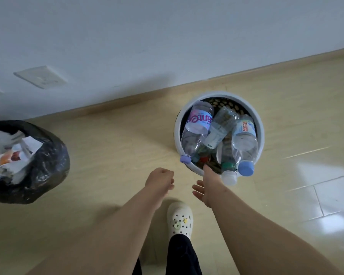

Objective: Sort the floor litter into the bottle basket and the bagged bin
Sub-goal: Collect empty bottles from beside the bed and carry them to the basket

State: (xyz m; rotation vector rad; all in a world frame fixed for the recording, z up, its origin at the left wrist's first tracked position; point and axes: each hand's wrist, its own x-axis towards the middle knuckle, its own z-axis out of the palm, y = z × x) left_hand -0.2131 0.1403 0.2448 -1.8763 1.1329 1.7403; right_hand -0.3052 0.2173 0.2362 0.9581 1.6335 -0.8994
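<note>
A round white bottle basket (261,133) stands on the floor by the wall, heaped with several clear plastic bottles (244,141) whose capped necks stick out over its near rim. The bin lined with a black bag (48,161) stands at the left and holds crumpled paper and wrappers. My right hand (206,185) reaches to the basket's near rim with its fingers spread and nothing in it. My left hand (161,180) hovers over the floor left of the basket, fingers curled in, holding nothing I can see.
A pale wall with a white switch plate (41,76) runs behind both containers. My foot in a white clog (180,219) stands between my arms. Beige floor (117,147) lies between the bin and the basket, and glossy tiles show at the right.
</note>
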